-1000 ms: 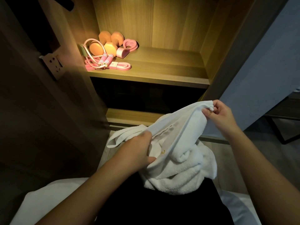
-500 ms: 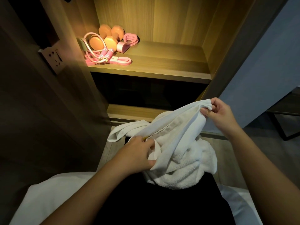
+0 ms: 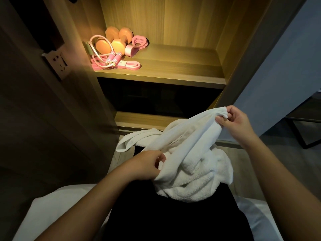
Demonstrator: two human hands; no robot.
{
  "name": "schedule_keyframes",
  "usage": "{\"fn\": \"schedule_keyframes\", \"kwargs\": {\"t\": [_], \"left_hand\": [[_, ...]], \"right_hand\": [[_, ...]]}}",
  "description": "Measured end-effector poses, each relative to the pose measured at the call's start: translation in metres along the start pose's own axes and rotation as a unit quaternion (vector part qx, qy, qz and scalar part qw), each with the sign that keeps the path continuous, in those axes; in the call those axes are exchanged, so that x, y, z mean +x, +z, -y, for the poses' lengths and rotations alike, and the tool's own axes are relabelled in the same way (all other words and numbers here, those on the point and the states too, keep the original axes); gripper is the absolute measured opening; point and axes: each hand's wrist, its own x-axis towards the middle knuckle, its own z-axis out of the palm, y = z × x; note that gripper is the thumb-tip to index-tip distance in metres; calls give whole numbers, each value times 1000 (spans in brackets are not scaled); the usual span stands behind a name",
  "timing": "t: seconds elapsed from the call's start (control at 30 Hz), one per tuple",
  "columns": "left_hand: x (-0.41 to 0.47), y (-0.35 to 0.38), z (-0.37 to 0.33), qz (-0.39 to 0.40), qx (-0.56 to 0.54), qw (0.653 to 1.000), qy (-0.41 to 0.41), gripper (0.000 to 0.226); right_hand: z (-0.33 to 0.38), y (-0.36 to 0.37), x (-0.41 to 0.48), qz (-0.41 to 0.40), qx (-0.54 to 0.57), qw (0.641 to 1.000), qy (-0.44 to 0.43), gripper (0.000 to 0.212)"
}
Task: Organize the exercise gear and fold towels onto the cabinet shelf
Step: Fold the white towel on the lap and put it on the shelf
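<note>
Dumbbells (image 3: 117, 45) and a jump rope (image 3: 113, 58) sit at the left end of the lit shelf (image 3: 182, 66). Below, the left hand (image 3: 144, 166) curls round a bunched fold of the white towel (image 3: 194, 153) heaped on the lap; the right hand (image 3: 238, 122) pinches a raised corner. Finding the matching corner and pulling the edge taut should give a cleaner fold.

Head-worn camera looks forward and down, close over the hands, facing the cabinet shelf (image 3: 156, 66).

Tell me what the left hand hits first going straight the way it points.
The white towel: the left hand grips a fold and points rightward into the bunched pile, so it likely presses straight into that.
</note>
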Motion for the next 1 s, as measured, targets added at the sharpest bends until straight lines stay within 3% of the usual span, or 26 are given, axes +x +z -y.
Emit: {"fn": "schedule_keyframes", "kwargs": {"t": [0.2,0.3,0.6,0.8,0.9,1.0], "left_hand": [[3,-5,-7,-56,23,998,17,18],[-1,-52,-21,-106,112,987,44,13],[-30,-281,-109,-321,373,862,118,22],[-58,-347,-156,-485,212,820,219,22],[-57,-347,-163,-484,111,827,262,27],[-57,-336,-155,-468,112,826,295,28]], "right_hand": [[11,0,6,-16,17,1000,-11,7],[38,-12,22,-28,31,999,-34,9],[224,-77,105,-73,49,973,-212,22],[297,-117,136,-147,95,941,-291,13],[299,-124,147,-176,106,935,-289,16],[291,-124,154,-168,132,935,-283,15]]}}
